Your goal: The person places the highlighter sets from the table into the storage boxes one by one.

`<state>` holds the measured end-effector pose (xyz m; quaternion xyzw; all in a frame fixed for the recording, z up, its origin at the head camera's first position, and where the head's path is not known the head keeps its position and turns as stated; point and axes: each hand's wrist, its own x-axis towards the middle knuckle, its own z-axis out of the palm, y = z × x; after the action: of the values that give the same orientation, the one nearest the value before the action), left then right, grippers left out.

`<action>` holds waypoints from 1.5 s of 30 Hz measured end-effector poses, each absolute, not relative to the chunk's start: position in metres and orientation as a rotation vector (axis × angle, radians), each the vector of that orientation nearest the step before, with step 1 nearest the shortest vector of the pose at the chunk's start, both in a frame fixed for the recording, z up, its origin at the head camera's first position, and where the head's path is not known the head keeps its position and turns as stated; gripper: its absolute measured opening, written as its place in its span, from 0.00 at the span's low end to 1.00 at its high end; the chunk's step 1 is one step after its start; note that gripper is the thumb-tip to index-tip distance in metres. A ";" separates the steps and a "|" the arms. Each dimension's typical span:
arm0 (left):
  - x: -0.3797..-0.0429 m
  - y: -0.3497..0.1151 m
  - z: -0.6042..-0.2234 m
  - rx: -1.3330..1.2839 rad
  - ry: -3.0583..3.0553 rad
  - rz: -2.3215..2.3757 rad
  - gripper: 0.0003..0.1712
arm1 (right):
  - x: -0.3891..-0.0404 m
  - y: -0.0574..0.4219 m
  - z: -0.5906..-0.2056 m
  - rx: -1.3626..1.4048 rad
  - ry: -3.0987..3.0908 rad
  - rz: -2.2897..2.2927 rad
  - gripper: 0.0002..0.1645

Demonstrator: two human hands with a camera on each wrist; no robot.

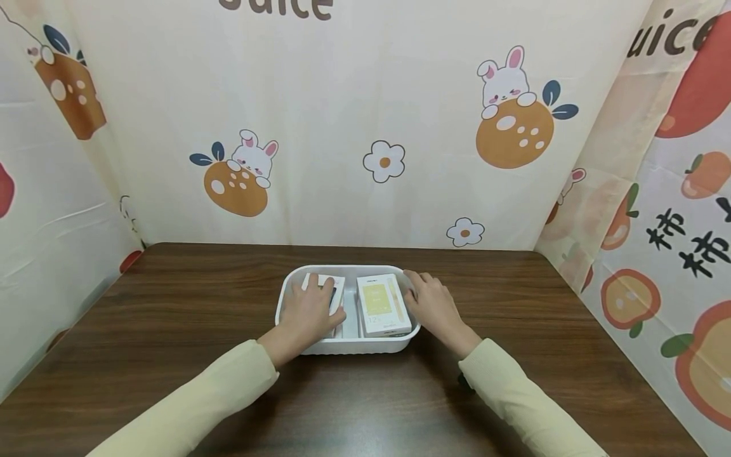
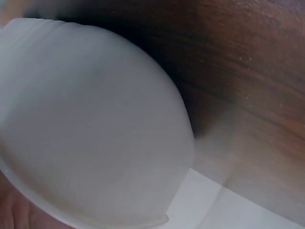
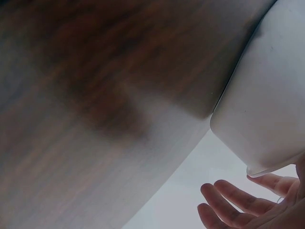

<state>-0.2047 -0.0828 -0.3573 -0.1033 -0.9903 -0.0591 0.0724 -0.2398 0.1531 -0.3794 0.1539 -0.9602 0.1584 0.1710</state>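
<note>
A white plastic tray (image 1: 365, 346) with a central divider stands on the table. In its left compartment is a white box (image 1: 338, 282), largely hidden beneath my left hand (image 1: 305, 317). That hand grips the box from above, its thumb toward the divider and fingers over the far part. A second white box (image 1: 394, 295) with a yellow panel lies in the right compartment. My right hand (image 1: 435, 308) is at the tray's right rim, thumb toward the box. In the right wrist view, its fingers (image 3: 243, 198) extend loosely outside the tray, one at the rim.
The brown wooden table (image 1: 171, 317) reaches back to a printed curtain (image 1: 342, 95), with more printed cloth at both sides. In the left wrist view, the tray's outer wall (image 2: 95, 119) fills much of the picture.
</note>
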 end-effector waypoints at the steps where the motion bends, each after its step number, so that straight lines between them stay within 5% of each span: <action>1: -0.205 -0.083 -0.358 -0.301 -2.982 -0.189 0.33 | -0.240 0.153 -0.379 0.436 -2.727 0.452 0.23; 45: -0.199 -0.090 -0.347 -0.321 -2.933 -0.195 0.28 | -0.238 0.154 -0.373 0.423 -2.752 0.499 0.23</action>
<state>-0.1993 -0.0896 -0.3474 -0.1081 -0.9877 -0.0657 0.0920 -0.2379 0.1536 -0.3732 0.1477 -0.9610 0.1742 0.1561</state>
